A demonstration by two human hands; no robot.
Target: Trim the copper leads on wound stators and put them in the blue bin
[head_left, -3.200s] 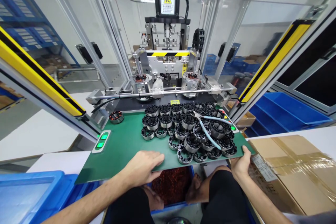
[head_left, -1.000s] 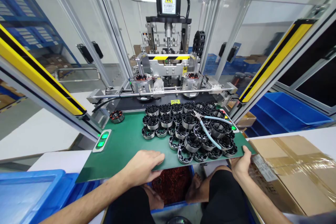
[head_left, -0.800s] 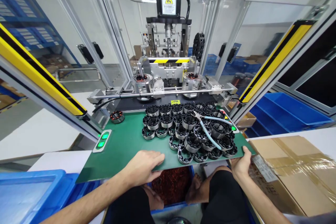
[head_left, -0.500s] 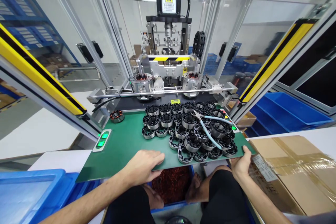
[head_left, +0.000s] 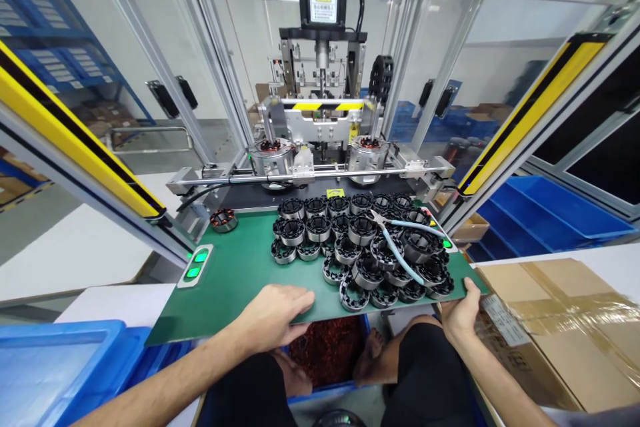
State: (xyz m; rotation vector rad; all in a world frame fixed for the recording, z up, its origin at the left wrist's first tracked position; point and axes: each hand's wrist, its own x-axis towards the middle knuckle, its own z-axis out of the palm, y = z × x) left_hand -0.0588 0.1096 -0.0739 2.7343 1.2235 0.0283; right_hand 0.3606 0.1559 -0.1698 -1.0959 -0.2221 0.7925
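My left hand (head_left: 277, 315) lies loosely on the front edge of the green worktop (head_left: 225, 287), fingers stretched out and thumb at the edge, holding nothing. At the worktop's right front corner, my right hand (head_left: 461, 312) grips the edge, thumb above and fingers hidden below. Between and beyond the hands, many metal-and-black stator cores (head_left: 354, 294) are piled in stacked rows. Diagonal cutters (head_left: 400, 255) with light blue handles lie open on top of the pile. One stator wound with copper wire (head_left: 223, 221) sits apart at the back left.
Behind the worktop stands a winding machine with two metal fixtures (head_left: 273, 159) holding copper-wound stators. Yellow light-curtain posts (head_left: 537, 113) flank it. Green-lit buttons (head_left: 195, 265) sit at the left edge. Blue trays (head_left: 65, 367) stand left, a cardboard box (head_left: 565, 320) right, and a wire-scrap bin (head_left: 327, 353) below.
The view has shifted very slightly. Both hands, the stator cores and the cutters stay in place.
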